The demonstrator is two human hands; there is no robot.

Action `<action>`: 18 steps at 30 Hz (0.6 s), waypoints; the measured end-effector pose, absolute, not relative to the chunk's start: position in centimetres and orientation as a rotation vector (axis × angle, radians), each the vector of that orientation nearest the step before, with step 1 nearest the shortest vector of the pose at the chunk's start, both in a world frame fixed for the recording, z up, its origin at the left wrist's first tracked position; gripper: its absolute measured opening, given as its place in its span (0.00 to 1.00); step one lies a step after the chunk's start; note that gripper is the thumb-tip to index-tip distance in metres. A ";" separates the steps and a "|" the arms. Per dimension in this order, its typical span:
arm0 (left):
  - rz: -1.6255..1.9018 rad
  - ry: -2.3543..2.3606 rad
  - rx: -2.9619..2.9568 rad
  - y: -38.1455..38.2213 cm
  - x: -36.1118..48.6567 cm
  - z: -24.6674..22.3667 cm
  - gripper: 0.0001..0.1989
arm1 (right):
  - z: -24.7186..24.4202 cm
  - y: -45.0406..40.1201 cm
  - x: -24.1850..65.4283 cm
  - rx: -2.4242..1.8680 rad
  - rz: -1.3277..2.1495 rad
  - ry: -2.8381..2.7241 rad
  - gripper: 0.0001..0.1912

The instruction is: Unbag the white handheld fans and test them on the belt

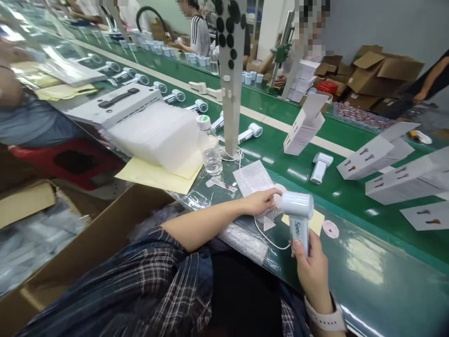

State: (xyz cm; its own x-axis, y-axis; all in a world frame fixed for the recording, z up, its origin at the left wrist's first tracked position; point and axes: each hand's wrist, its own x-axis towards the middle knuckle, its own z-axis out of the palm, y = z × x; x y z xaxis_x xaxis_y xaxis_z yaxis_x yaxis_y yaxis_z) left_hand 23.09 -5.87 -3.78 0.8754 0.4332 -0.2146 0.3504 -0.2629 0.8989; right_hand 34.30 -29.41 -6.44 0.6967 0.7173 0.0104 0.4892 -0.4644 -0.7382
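My right hand [312,262] is wrapped around the handle of a light-blue handheld fan [297,204], shaped like a small hair dryer. It is upright, with dark lettering on the handle. A thin white cable [266,239] runs to the handle's lower part, where my fingers hide its end. My left hand [264,201] is at the left end of the fan's head, index finger reaching out and the others loosely bent; whether it touches the fan is unclear. Beneath the hands are a bubble-wrap sheet [253,178] and a yellow paper [317,221]. A round pink sticker [330,229] lies right of them.
Several white boxes [377,152] stand on the green conveyor [280,164], near another fan [321,167]. A metal post [230,93] rises beside a water bottle [211,150] and a stack of white sheets [157,133]. An open carton [87,243] is at left. Co-workers sit across.
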 end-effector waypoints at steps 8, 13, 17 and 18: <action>0.281 0.736 1.644 -4.2 22.7 -3.6 0.30 | -8.1 -26.6 33.2 -2.352 0.241 -1.252 0.33; 0.239 0.411 2.321 -6.4 21.1 -1.2 0.31 | -6.6 -26.0 32.4 -2.372 -0.078 -1.615 0.24; 0.116 -0.093 3.002 -8.6 19.7 1.2 0.34 | -3.6 -26.0 32.7 -2.282 -0.143 -1.566 0.23; 0.153 -0.113 3.079 -8.7 19.5 1.9 0.34 | -2.9 -26.0 33.0 -2.263 -0.092 -1.419 0.24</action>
